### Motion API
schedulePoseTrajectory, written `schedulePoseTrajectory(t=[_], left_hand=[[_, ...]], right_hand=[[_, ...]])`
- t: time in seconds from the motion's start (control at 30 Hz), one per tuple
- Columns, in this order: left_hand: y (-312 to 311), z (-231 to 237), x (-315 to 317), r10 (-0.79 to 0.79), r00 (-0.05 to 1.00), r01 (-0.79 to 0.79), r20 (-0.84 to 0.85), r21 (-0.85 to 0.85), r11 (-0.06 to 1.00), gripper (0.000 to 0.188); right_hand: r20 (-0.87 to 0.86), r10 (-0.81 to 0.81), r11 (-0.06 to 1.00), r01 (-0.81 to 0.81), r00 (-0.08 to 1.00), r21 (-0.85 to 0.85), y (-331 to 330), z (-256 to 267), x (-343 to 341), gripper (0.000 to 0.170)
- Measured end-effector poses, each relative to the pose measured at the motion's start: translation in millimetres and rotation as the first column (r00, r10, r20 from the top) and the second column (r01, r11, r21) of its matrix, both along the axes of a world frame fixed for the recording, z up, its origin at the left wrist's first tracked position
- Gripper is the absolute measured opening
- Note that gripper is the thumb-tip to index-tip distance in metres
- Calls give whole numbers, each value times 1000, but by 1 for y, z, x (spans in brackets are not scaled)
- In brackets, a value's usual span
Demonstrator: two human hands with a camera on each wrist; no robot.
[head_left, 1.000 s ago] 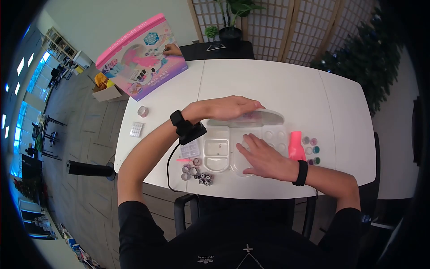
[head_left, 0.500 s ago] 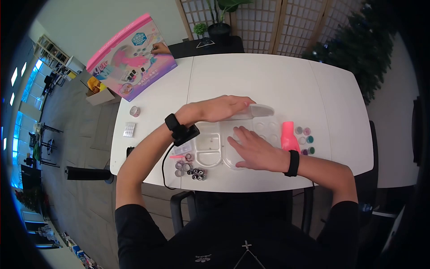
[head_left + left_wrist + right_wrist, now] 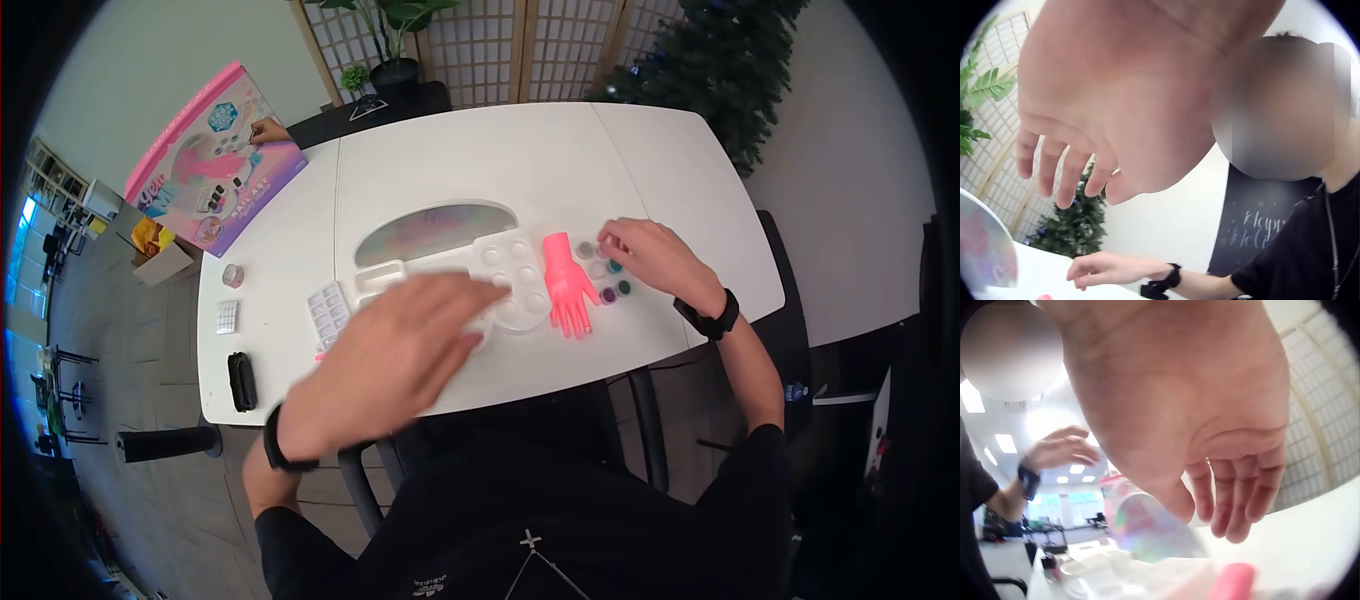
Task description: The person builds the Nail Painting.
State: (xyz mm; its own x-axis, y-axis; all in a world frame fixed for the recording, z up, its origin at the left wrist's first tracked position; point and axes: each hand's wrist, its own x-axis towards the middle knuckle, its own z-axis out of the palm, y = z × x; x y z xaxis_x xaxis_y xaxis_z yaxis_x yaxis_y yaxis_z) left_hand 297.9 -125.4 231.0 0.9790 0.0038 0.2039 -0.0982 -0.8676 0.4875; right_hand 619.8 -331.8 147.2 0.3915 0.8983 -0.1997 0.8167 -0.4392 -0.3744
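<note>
My left hand (image 3: 390,350) is raised over the left part of a white plastic tray (image 3: 522,316), its fingers loosely extended with nothing in them. It hides much of the tray's left side. At the tray's far edge an iridescent half-round panel (image 3: 437,233) stands up. My right hand (image 3: 655,258) hovers over the small round pots (image 3: 609,296) at the right, partly covering them. In the right wrist view its fingers (image 3: 1225,506) hang down relaxed, holding nothing. Between the tray and the pots lies a pink model hand (image 3: 567,280).
A segmented clear case (image 3: 327,314) lies left of the tray. Farther left are a lidded jar (image 3: 232,275), a small white block of squares (image 3: 228,317) and a black case (image 3: 241,381). A large nail art box (image 3: 218,165) stands at the table's back left corner.
My left hand has left the panel and come back toward my body. The right hand has lifted off the tray and moved right to the pots. The panel's face now shows fully.
</note>
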Motion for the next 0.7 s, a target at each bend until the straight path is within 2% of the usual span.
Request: schedulePoseTrajectory(t=[0.03,0.17,0.2,0.37,0.47,0.57,0.7], left_hand=[[-14,-3,-8,-16,1000,16,0,-48,999,42],[-52,-53,-17,-27,1000,28,8,-189,982,39],[-61,-65,-16,9,1000,-11,-10,-243,970,38],[-86,-134,0,155,987,-144,48,-179,973,36],[-94,-172,7,216,975,-206,57,-146,968,37],[-94,-188,17,233,967,-224,104,-94,970,39],[-94,-198,31,220,962,-220,159,-14,975,42]], right_hand=[[42,-26,998,29,999,-56,-11,-7,8,27],[199,136,989,-145,971,27,-50,-55,1,28],[245,160,984,-175,956,42,-54,-64,-2,29],[316,206,976,-216,926,-4,-53,-83,-6,28],[375,193,950,-268,907,159,-49,-79,-4,19],[356,154,956,-230,922,182,-28,-39,-11,19],[348,297,891,-389,889,234,27,-21,-32,20]])
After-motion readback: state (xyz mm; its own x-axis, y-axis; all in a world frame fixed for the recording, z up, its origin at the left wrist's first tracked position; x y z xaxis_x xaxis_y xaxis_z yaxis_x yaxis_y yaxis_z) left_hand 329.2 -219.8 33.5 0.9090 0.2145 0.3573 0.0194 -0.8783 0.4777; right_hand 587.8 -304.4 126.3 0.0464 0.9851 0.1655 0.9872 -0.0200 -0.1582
